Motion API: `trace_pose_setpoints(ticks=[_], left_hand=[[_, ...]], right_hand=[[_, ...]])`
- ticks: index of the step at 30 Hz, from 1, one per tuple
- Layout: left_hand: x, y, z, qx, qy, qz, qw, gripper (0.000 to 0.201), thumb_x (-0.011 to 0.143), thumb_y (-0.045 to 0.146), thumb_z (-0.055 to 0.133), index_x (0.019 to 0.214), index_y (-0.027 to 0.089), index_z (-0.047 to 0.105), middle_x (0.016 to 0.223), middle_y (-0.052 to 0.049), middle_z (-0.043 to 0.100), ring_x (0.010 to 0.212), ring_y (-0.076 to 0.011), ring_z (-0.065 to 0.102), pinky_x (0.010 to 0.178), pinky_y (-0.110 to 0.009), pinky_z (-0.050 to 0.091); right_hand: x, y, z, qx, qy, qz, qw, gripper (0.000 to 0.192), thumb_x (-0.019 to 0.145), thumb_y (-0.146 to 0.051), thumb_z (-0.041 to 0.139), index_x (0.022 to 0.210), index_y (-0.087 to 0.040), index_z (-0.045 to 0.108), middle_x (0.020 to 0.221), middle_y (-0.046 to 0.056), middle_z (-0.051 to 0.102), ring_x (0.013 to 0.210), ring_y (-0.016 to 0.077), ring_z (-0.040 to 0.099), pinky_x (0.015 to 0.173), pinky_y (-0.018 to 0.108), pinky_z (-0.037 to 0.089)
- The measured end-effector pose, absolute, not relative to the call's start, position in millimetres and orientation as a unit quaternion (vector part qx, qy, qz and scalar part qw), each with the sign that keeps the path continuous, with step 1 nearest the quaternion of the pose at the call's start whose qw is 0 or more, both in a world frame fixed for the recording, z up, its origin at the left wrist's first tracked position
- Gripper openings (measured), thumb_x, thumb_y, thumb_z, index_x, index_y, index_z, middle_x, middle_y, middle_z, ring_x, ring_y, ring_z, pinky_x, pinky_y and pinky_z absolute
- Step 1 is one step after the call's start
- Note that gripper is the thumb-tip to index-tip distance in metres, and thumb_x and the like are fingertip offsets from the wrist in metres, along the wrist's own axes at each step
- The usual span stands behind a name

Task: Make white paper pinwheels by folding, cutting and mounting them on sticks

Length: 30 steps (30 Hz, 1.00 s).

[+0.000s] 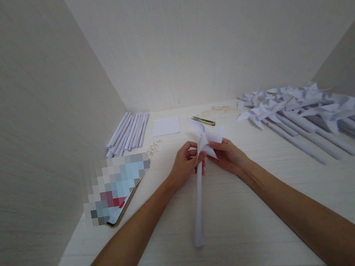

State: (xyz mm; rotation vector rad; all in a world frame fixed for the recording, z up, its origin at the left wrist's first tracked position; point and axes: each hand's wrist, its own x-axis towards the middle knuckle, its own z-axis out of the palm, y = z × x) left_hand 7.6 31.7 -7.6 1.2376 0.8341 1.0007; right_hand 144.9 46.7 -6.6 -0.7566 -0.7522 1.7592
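Note:
A white paper pinwheel [205,143] is between my two hands over the middle of the table, its rolled paper stick [199,209] slanting down toward me. My left hand [187,163] is closed around the top of the stick, just below the folded blades. The fingers of my right hand [228,156] pinch a blade on the right side. Some fingertips are hidden behind the paper. Beyond the pinwheel lies a pair of thread snips [203,121] with yellowish handles.
Rolled paper sticks [128,133] lie at the back left, beside square paper [165,126]. Small white-tipped pieces [154,146] lie near a blurred phone [122,190]. Several finished pinwheels [300,114] are heaped on the right. Walls enclose the white table [249,239] at the back and sides.

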Motion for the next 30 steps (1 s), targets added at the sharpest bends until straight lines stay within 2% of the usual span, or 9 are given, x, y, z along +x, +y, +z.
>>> trace_pose_setpoints(ticks=[10,15,30], left_hand=[[8.3,26.9,-0.7,0.555,0.39,0.44,0.589,0.031,0.062,0.036,0.065,0.074,0.017,0.043,0.049,0.008,0.053,0.033,-0.0066,0.048,0.032,-0.016,0.037],[8.8,26.7,-0.5,0.56,0.398,0.438,0.58,0.031,0.062,0.037,0.065,0.074,0.017,0.044,0.05,0.007,0.053,0.034,-0.0063,0.049,0.032,-0.016,0.038],[8.7,27.5,-0.4,0.576,0.384,0.431,0.579,0.027,0.065,0.033,0.064,0.074,0.016,0.045,0.049,0.007,0.053,0.034,-0.0068,0.049,0.032,-0.016,0.038]], right_hand=[[145.2,47.5,-6.1,-0.288,-0.343,0.743,0.498,0.016,0.052,-0.025,0.072,0.064,-0.018,0.064,0.062,-0.001,0.064,0.057,0.0122,0.054,0.056,0.026,0.042],[144.0,47.6,-6.8,-0.296,-0.33,0.739,0.507,0.02,0.049,-0.026,0.074,0.062,-0.015,0.064,0.062,0.0,0.064,0.058,0.0121,0.055,0.058,0.025,0.043],[142.1,50.3,-10.7,-0.312,-0.317,0.729,0.52,0.017,0.051,-0.027,0.072,0.057,-0.016,0.061,0.058,0.0,0.062,0.052,0.0107,0.052,0.05,0.024,0.039]])
